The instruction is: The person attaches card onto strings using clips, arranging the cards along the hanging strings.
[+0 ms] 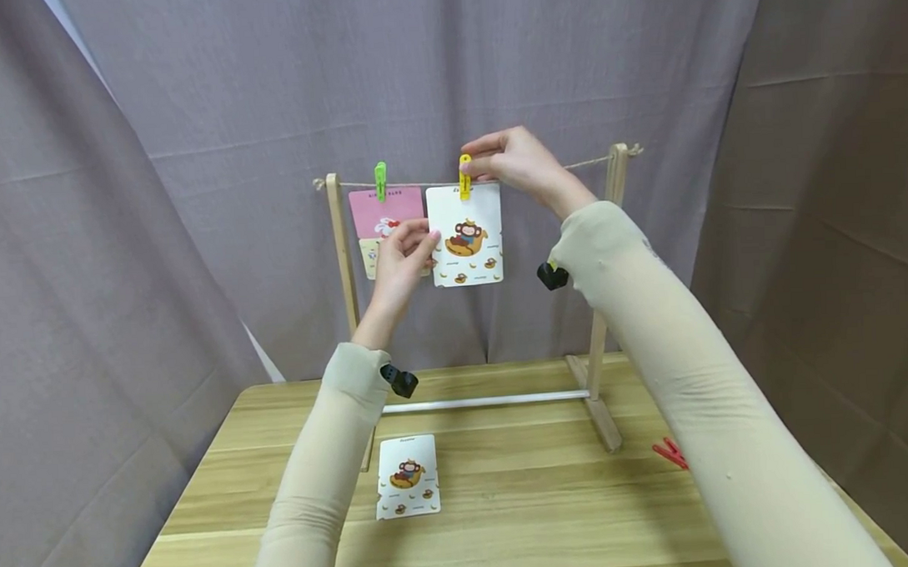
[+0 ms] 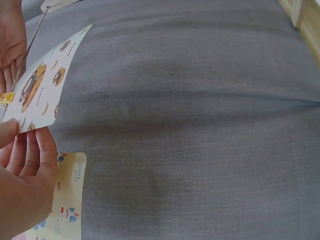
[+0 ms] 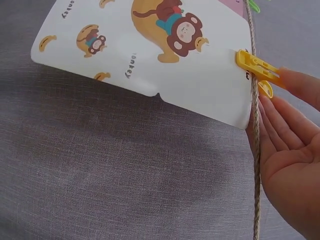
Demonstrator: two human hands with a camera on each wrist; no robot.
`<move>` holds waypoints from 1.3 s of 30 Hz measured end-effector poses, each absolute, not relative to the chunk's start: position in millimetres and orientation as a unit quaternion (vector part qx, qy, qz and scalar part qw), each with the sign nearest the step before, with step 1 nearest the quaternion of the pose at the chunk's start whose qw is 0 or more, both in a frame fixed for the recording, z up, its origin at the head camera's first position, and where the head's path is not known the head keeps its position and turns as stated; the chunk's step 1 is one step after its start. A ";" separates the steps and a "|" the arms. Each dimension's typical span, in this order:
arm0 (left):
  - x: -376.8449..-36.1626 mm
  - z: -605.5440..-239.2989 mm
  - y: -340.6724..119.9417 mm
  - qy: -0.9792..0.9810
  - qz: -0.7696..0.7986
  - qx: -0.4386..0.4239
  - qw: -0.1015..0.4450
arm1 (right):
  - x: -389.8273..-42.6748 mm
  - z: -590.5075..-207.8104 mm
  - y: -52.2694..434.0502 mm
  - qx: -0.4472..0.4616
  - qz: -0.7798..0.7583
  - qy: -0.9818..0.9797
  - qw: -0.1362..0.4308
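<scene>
Pinching the yellow plastic clothespin (image 1: pixel 464 176) at the twine line (image 1: pixel 585 162), the right hand (image 1: pixel 513 163) has its other fingers relaxed. Peg clamps the white monkey-and-banana card (image 1: pixel 465 235) to the twine w/ card hanging below. Left hand (image 1: pixel 402 264) grips card's left edge. Green peg (image 1: pixel 379 180) holds a pink card (image 1: pixel 386 212) beside it. Second monkey card (image 1: pixel 407 476) lies on the wooden table (image 1: pixel 521 498).

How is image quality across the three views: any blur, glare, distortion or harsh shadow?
Head view: even, soft light, no glare, slight wide-angle stretching of the sleeves at the edges. Left wrist view: the left hand fills a corner, soft-focused; the curtain shows a faint shadow band. Right wrist view: sharp on the monkey card and yellow peg.
</scene>
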State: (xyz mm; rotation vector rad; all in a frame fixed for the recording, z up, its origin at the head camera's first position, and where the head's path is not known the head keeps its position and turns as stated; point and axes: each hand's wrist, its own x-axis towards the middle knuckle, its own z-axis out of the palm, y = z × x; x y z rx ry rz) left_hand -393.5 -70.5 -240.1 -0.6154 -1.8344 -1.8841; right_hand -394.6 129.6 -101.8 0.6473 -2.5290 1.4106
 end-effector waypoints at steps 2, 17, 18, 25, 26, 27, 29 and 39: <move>-394.2 -240.8 -70.3 -0.661 -0.682 -0.221 0.221 | -395.3 -102.1 130.4 0.221 0.476 -0.847 0.087; -393.1 -256.9 -76.6 -0.650 -0.692 -0.235 0.207 | -396.4 -105.2 142.8 0.233 0.524 -0.802 0.171; -392.7 -258.0 -77.6 -0.649 -0.692 -0.238 0.208 | -396.1 -105.2 143.9 0.234 0.526 -0.799 0.173; -388.6 -260.5 -83.9 -0.658 -0.683 -0.236 0.214 | -393.1 -105.4 153.5 0.235 0.533 -0.793 0.180; -387.8 -260.0 -84.8 -0.660 -0.680 -0.236 0.216 | -392.7 -105.7 155.3 0.235 0.532 -0.793 0.182; -387.0 -259.6 -85.9 -0.662 -0.678 -0.236 0.217 | -392.1 -106.1 157.2 0.235 0.532 -0.792 0.184; -385.1 -258.7 -88.4 -0.667 -0.672 -0.237 0.218 | -391.1 -107.4 161.2 0.235 0.532 -0.791 0.188; -373.7 -265.2 -106.1 -0.694 -0.653 -0.231 0.197 | -386.0 -118.1 183.9 0.222 0.540 -0.783 0.216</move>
